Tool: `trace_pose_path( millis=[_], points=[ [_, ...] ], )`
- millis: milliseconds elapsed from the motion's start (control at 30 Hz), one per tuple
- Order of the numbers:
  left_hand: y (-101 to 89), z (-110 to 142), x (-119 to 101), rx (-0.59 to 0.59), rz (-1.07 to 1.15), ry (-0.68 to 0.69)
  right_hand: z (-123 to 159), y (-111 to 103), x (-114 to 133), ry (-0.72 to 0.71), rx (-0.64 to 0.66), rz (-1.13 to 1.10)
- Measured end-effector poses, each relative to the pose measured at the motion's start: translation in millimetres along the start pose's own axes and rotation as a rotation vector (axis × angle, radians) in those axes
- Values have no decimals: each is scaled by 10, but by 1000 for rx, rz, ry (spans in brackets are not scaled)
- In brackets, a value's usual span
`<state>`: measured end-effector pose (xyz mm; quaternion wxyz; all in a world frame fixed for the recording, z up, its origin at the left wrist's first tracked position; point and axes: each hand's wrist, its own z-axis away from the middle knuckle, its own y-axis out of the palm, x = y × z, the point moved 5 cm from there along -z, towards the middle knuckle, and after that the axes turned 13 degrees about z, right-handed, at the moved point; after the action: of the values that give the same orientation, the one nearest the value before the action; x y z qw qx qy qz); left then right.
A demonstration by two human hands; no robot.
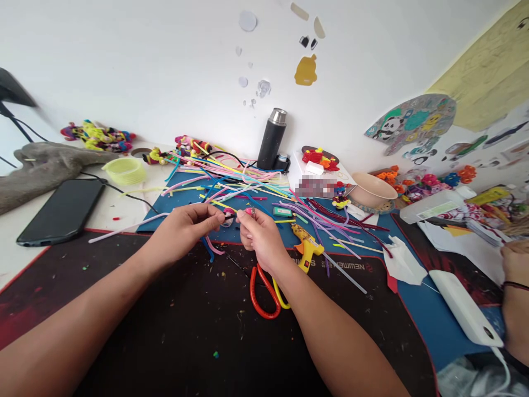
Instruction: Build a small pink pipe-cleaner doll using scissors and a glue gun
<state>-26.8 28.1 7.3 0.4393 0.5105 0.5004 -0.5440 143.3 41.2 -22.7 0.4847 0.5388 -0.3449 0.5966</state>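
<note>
Bare forearms [111,292], cropped by the frame, are stretched across a black mat [198,347], near whose far edge a dark piece [228,217] and a pink piece [250,211], barely discernible, are pinched by the left hand [188,226] and right hand [262,234] respectively, surrounded by strewn pipe cleaners [239,179], a yellow glue gun [308,249] and a red-handled tool [253,291], its head hidden.

Bare, tapered forearms [339,322] and bare fingers [211,222]

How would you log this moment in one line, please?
Left hand: pinching small dark piece; right hand: closed on small pink piece; nearby: yellow glue gun
</note>
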Motion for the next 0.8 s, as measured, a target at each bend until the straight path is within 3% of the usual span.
trace_pose_path(
  millis=[167, 400, 667, 800],
  points=[
    [-16, -33, 120, -60, 419, -202, -4, -4, -6, 9, -12, 0],
    [21, -34, 117, 25, 735, -361, 0, 9, -15, 0, -3, 6],
    [13, -50, 149, 10, 714, -337, 5, 19, -21, 6, 22, 27],
    [-72, -42, 99, -117, 390, -126, 3, 27, -25, 2, 43, 26]
  ],
)
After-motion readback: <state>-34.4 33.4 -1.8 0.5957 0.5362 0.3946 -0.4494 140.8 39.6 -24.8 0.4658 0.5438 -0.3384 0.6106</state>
